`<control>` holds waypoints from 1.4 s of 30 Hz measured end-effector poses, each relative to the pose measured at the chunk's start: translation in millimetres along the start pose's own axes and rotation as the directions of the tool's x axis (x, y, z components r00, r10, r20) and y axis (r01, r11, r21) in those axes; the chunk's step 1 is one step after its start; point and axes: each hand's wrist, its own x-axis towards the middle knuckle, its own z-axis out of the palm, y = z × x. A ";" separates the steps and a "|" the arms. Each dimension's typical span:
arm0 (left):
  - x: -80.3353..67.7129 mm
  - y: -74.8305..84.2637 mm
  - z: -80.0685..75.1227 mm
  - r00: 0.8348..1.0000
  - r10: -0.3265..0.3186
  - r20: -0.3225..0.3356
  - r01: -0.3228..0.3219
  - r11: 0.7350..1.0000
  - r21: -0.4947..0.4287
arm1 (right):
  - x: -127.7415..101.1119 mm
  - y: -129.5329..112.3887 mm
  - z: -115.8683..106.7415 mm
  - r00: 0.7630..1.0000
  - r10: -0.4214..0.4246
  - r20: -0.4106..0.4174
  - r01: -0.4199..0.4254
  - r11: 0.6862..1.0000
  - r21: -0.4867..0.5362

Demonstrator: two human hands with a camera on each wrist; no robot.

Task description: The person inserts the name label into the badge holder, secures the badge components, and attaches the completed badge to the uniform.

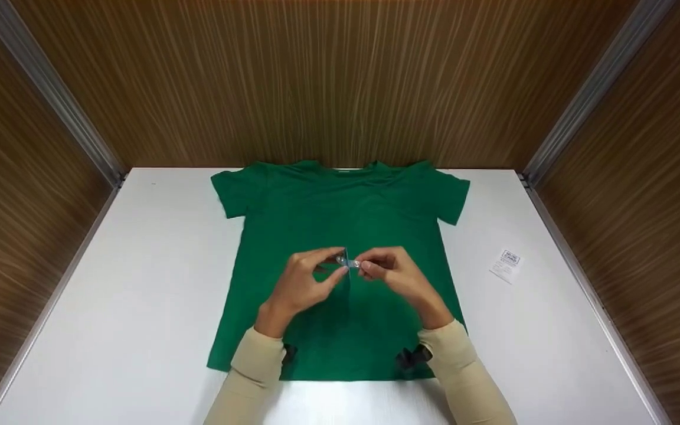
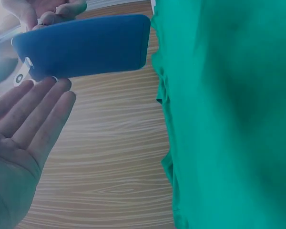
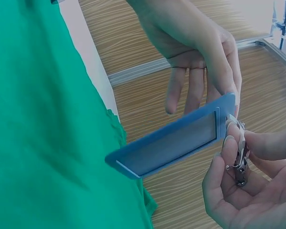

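two hands are holding a blue card holder above a green shirt.

the left hand [image 1: 301, 282] is pinching the top edge of the blue card holder [image 3: 174, 138] with its thumb and first finger, and its other fingers are sticking out straight. the right hand [image 1: 392, 273] is closing its grip on the little metal clip [image 3: 237, 160] at the end of the holder. the holder is hanging in the air over the middle of the green shirt [image 1: 340, 236], which is lying flat on the white counter [image 1: 139, 283]. a small white thing, maybe a paper packet [image 1: 506, 265], is lying well off to the right.
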 end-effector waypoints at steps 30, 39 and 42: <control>-5.7 -9.5 -2.7 0.934 -0.183 0.306 0.196 0.981 -0.012 | -4.1 -8.2 0.9 0.999 -0.030 0.022 0.030 1.000 -0.002; -4.6 -10.1 -0.4 0.940 -0.161 0.301 0.172 0.985 -0.008 | -4.2 -11.6 2.1 1.000 0.008 0.016 -0.007 1.000 -0.018; -4.5 -10.6 -0.4 0.941 -0.155 0.302 0.163 0.987 -0.003 | -4.1 -11.9 2.3 1.000 0.015 0.015 -0.015 1.000 -0.026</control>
